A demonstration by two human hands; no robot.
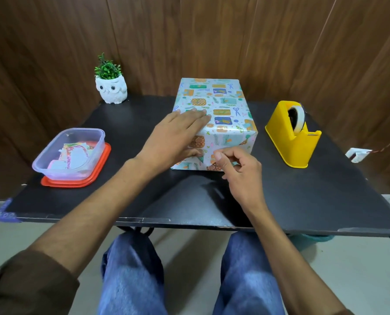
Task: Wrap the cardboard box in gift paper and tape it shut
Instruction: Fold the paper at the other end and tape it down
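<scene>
The box, covered in white gift paper with coloured present and scissor prints, stands in the middle of the black table. My left hand lies flat over its near left top edge, fingers straight, thumb against the front face. My right hand is at the front face's lower right, its fingers curled and the thumb and forefinger tips pressed together against the paper; whether they pinch a piece of tape I cannot tell. A yellow tape dispenser with a roll of tape stands to the right of the box.
A clear plastic tub with paper scraps sits on an orange lid at the left. A white owl pot with a green plant stands at the back left. A wooden wall rises behind the table. My knees are under the near edge.
</scene>
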